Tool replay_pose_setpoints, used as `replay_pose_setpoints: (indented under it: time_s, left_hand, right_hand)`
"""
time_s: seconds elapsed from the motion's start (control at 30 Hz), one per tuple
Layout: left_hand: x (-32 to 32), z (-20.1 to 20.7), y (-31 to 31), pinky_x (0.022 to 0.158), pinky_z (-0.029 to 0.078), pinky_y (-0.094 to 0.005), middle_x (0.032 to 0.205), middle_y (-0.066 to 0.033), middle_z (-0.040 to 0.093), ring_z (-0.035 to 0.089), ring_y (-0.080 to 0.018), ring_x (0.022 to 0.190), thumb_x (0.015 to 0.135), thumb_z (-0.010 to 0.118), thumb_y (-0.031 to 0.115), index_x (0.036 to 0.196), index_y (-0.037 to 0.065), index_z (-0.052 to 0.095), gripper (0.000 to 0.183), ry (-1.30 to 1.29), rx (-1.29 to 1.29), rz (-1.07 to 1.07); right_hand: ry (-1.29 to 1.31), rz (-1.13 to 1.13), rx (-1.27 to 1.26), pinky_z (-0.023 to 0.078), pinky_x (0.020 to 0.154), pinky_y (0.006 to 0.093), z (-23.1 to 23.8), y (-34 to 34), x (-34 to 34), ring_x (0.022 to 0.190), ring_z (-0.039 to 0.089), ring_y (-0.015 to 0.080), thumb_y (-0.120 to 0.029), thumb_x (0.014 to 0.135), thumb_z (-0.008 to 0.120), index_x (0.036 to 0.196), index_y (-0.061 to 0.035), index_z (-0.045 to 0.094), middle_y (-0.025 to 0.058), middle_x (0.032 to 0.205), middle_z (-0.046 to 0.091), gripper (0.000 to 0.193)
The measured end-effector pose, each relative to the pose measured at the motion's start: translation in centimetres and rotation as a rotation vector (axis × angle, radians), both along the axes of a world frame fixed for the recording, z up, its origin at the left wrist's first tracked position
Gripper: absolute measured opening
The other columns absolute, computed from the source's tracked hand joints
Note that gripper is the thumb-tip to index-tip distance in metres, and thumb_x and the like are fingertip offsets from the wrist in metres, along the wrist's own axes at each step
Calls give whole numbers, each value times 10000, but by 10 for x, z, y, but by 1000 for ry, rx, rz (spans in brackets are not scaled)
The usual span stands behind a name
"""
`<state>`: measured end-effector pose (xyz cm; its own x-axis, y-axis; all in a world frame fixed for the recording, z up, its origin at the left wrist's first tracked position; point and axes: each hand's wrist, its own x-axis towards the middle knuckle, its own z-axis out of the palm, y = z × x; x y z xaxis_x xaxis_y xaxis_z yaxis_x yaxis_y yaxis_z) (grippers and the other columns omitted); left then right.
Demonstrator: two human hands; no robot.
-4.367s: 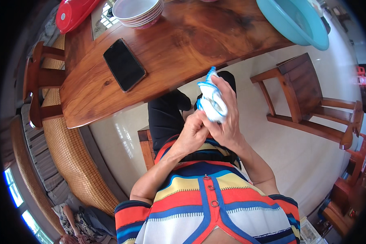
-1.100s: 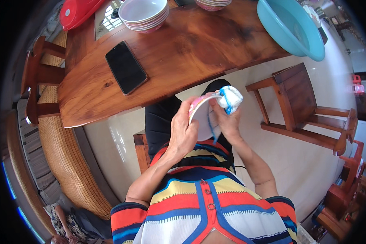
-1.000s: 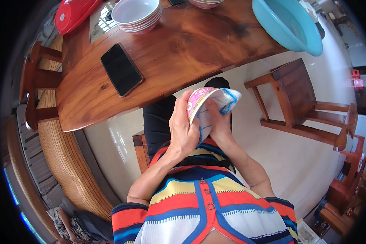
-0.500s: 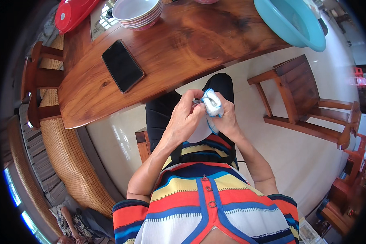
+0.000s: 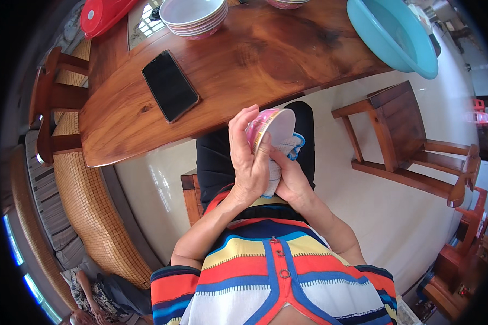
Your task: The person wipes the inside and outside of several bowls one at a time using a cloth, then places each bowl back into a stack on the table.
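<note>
Over my lap, my left hand grips a pink-patterned bowl from its outer side, thumb near the rim. The bowl is tipped on edge, its white inside facing right. My right hand is closed around a white cloth with blue edging. Part of the cloth lies at the bowl's lower rim, and another fold hangs below between my wrists. My right fingertips are partly hidden by the cloth and the bowl.
On the wooden table ahead are a black phone, a stack of bowls, a red lid and a blue basin at the right edge. A wooden stool stands right. Someone sits at lower left.
The bowl has turned from lying low, inside toward me, to standing on edge with its patterned outside showing. The bunched cloth has moved down and spread out below the rim.
</note>
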<state>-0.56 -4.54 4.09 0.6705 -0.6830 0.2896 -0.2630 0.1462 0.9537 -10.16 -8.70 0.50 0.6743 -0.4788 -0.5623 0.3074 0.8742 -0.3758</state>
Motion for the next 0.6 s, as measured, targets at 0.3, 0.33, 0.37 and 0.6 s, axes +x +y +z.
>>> replay_pose_setpoints:
  time_s: [0.3,0.33,0.37,0.6]
  left_hand:
    - [2,6,26,1091,155,-567,1431,-166,316,218,-349,1366,750,577,130,901,17,651,202,-1140,453,-457]
    - [1,7,23,1095,147,-574,1342,-165,429,215,-334,1369,741,583,119,817,23,644,137,-1207,529,-487]
    - [2,6,23,1095,149,-573,1218,-157,511,281,-325,1335,736,594,119,794,28,640,117,-1197,554,-488]
    - [4,-21,21,1067,233,-526,766,-87,606,615,-306,855,798,649,139,761,30,630,116,-305,578,-513]
  right_hand:
    - [414,341,-449,483,775,301,-8,-60,-53,883,583,150,-11,768,589,1136,1,511,53,994,587,377]
    - [423,358,-443,483,770,300,-8,-64,-58,871,581,146,-13,770,591,1135,-3,509,47,980,583,374]
    - [433,374,-438,484,765,300,-9,-69,-63,858,578,142,-15,772,592,1134,-7,508,42,966,579,372]
    - [225,321,-528,457,759,279,10,-71,-70,888,547,124,-207,858,629,1154,-27,491,26,1004,545,373]
